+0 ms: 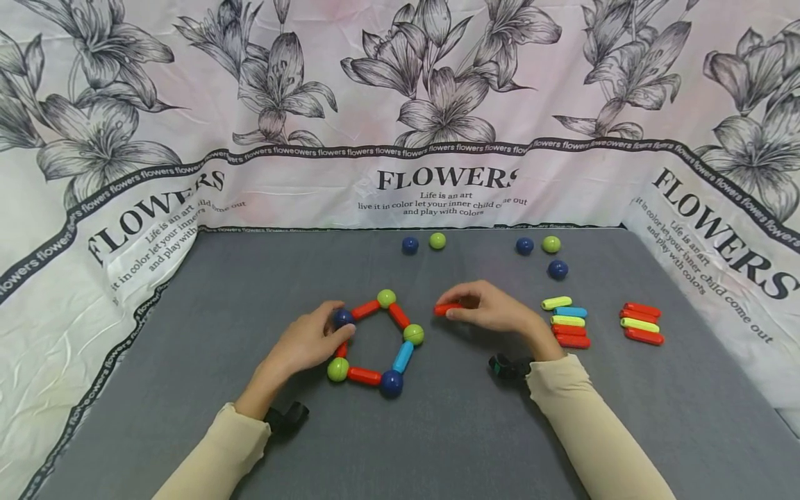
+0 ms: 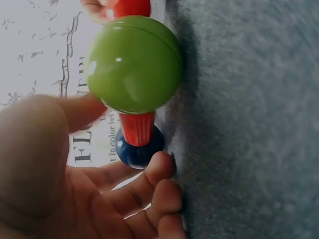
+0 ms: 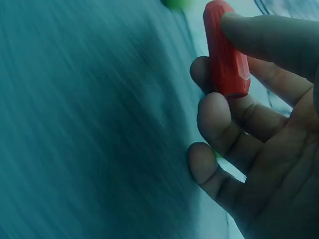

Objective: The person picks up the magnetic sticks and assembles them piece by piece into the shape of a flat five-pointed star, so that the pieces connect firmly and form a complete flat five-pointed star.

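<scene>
A ring of rods and balls lies on the grey table, with green balls (image 1: 387,298), blue balls (image 1: 392,382), red rods (image 1: 364,376) and one light blue rod (image 1: 403,357). At the ring's upper left, my left hand (image 1: 310,338) holds a blue ball (image 1: 342,318) between thumb and fingers. The left wrist view has a green ball (image 2: 134,64) in front, joined by a red rod to that blue ball. To the right of the ring, my right hand (image 1: 494,307) pinches a loose red rod (image 3: 227,55) between thumb and fingers, apart from the ring.
Loose blue (image 1: 410,245) and green balls (image 1: 437,241) lie at the back, more (image 1: 551,244) farther right. Two groups of rods, one with a light blue rod (image 1: 571,312) and one with a yellow rod (image 1: 639,324), lie right of my right hand. A flowered cloth (image 1: 450,187) borders the table.
</scene>
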### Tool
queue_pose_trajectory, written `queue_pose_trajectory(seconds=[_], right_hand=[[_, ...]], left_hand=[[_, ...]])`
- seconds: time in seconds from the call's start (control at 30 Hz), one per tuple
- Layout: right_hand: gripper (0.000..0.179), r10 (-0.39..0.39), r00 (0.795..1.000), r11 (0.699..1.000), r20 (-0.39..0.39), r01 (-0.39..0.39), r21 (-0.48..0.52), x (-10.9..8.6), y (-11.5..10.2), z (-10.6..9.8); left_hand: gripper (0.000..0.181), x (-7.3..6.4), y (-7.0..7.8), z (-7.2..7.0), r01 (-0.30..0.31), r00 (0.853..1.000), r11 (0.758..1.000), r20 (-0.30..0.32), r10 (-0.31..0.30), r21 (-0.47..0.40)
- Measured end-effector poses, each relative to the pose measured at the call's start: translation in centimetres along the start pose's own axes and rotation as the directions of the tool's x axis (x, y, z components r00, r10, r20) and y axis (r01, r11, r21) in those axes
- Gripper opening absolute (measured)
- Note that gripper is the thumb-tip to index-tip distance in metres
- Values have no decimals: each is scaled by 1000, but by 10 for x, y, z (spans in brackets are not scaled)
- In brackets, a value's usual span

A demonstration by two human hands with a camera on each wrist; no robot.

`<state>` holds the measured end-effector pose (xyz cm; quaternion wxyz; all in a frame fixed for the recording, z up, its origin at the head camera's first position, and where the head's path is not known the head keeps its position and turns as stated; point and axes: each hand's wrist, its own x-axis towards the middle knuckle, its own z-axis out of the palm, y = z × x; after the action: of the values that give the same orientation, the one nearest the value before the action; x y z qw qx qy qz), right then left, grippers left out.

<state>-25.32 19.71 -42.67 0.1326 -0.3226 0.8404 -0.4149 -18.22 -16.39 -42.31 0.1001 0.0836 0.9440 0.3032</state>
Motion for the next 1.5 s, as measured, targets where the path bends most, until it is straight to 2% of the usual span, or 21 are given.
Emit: queue_pose_trajectory(seconds=[0.07, 0.17, 0.6, 0.67, 0.73, 0.8, 0.87, 0.93, 1.0, 1.07, 1.13, 1.23, 1.27, 1.3, 1.33, 1.37, 1.43, 1.5], right_hand=[[23, -36, 998, 999, 55, 37, -23, 5, -4, 10], [20, -62, 994, 997, 86, 65, -32, 8, -8, 19], [21, -84, 981, 996, 174, 80, 34, 10, -16, 23], [22, -75, 985, 997, 155, 69, 45, 9, -16, 19], [23, -45, 993, 998, 106, 40, 45, 6, -14, 13], [24, -3, 1000, 999, 19, 2, 36, 2, -9, 6], [24, 38, 994, 999, -99, -38, -2, -2, -3, -4], [23, 64, 970, 995, -236, -80, -58, -9, 6, -16], [21, 74, 921, 984, -383, -129, -122, -16, 14, -27], [20, 84, 843, 965, -532, -202, -169, -24, 22, -38], [20, 97, 747, 941, -658, -284, -184, -33, 27, -47], [25, 150, 605, 897, -782, -416, -150, -45, 34, -58], [30, 182, 576, 877, -797, -462, -134, -49, 37, -62], [35, 219, 561, 858, -798, -501, -117, -53, 39, -64], [40, 267, 557, 836, -786, -540, -98, -57, 42, -67], [47, 312, 565, 813, -764, -575, -93, -61, 46, -70], [57, 402, 601, 768, -691, -632, -103, -68, 53, -74], [60, 456, 637, 750, -621, -651, -118, -72, 58, -76]], left_hand=[[70, 1, 1, 0, 6, 1000, 1000, 25, -6, -4], [77, 2, 2, 0, -9, 999, 1000, 47, 8, 6], [68, 3, 2, -1, -65, 998, 996, 20, 64, 54], [70, 3, 1, 0, -61, 998, 997, 17, 60, 55], [73, 2, 2, 0, -54, 998, 997, 16, 54, 53], [76, 2, 3, 0, -42, 999, 998, 20, 41, 48], [78, 1, 3, 0, -41, 999, 998, 24, 40, 44], [78, -1, 4, -1, -47, 998, 998, 31, 46, 43], [77, -1, 4, -1, -54, 998, 998, 35, 52, 43], [77, -2, 4, 0, -52, 998, 998, 37, 51, 39], [77, -2, 3, 0, -49, 998, 998, 39, 48, 36], [79, -2, 3, 1, -40, 999, 999, 39, 39, 27], [79, -2, 3, 1, -38, 999, 999, 38, 37, 25], [79, -2, 3, 1, -39, 999, 999, 37, 38, 24], [79, -2, 3, 1, -41, 999, 999, 35, 40, 23], [79, -2, 2, 1, -43, 999, 999, 34, 42, 22], [78, -2, 1, 2, -51, 998, 998, 33, 50, 24], [76, -2, 1, 2, -58, 998, 998, 32, 57, 25]])
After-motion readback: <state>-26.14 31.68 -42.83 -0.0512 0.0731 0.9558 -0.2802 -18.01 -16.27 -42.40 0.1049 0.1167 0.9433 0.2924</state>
